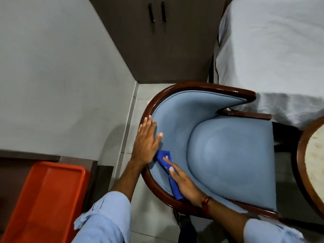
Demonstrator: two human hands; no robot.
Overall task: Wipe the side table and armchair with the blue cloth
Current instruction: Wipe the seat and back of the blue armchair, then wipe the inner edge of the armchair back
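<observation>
Evidently we press the blue cloth (pixel 167 170) flat under our right hand (pixel 184 184) against the armchair (pixel 228 151) padding, while just above it our open left hand (pixel 146 143) steadies the rim.

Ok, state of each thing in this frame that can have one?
Cloth: bunched, pressed on the armchair's inner back.
Right hand: flat on the cloth.
Left hand: open, resting on the armchair rim.
Cabinet: doors closed.
Side table: only partly in view.
Tray: orange, nothing visible in it.
</observation>
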